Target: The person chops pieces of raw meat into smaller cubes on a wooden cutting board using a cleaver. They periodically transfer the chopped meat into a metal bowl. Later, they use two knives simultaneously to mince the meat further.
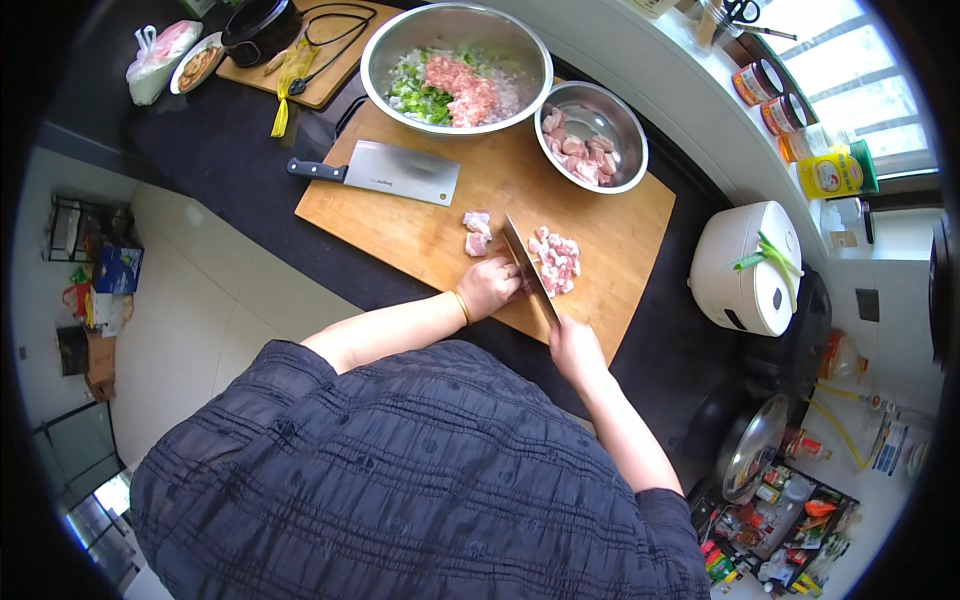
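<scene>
Gripping the handle of a knife [528, 268], the right hand [574, 347] sits near the front right edge of the wooden cutting board [620, 225], its fingers closed round the grip. The blade runs up and away from that hand, standing on the board between two loose chunks of raw meat [476, 232] on its left and a heap of diced meat [555, 262] on its right. The left hand [488, 286] is curled into a loose fist on the board just left of the blade, knuckles against or very close to it; whether it pins a piece of meat underneath cannot be told.

Seen from the head camera, the board lies slanted on a dark counter [200, 150]. A cleaver [385, 172] rests flat near the board's left edge, well apart from both hands, with bare wood between it and the meat. Along the far edge stand a large steel bowl [387, 45] of minced meat and chopped greens and a small steel bowl [631, 137] with meat pieces. A white rice cooker [745, 265] stands beyond the board's right edge. The front edge of the counter drops to a pale tiled floor [200, 300] on the left.
</scene>
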{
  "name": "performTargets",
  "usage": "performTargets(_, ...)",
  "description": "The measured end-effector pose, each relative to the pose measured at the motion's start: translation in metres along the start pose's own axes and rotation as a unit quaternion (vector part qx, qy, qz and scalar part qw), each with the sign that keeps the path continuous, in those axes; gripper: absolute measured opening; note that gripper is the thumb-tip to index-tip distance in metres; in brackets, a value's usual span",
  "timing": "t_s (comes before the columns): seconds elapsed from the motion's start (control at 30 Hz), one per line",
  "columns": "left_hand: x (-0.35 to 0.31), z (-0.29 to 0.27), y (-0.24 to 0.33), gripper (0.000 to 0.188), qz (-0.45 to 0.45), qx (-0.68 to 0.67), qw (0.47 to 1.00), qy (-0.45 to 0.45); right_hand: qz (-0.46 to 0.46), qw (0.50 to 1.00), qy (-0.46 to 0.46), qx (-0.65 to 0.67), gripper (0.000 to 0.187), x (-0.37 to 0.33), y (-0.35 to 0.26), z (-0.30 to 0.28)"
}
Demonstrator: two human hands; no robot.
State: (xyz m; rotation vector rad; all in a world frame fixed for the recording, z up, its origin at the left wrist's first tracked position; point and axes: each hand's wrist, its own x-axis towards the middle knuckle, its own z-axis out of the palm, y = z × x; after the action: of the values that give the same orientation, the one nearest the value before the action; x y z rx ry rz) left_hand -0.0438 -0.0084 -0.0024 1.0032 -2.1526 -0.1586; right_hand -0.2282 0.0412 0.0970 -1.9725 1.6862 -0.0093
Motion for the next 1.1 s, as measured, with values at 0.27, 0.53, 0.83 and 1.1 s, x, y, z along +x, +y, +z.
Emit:
performTargets(0.27,0.007,-0.004,0.005,0.011,0.007,-0.008,0.999,0.03,-0.028,0.996,0.074,0.031,0.022,0.048,-0.024,0.016)
performTargets(0.53,-0.004,0.0,0.0,0.013,0.001,-0.005,1.0,0.009,-0.01,0.999,0.042,0.032,0.019,-0.016,0.014,0.017)
performTargets(0.83,-0.002,-0.005,0.005,0.013,0.0,0.007,0.999,-0.037,-0.026,0.99,0.123,0.068,0.02,0.048,-0.021,0.021)
performTargets(1.1,-0.002,-0.014,0.006,0.014,0.004,-0.017,0.999,-0.031,0.039,0.968,0.202,0.144,0.025,0.022,-0.019,-0.002)
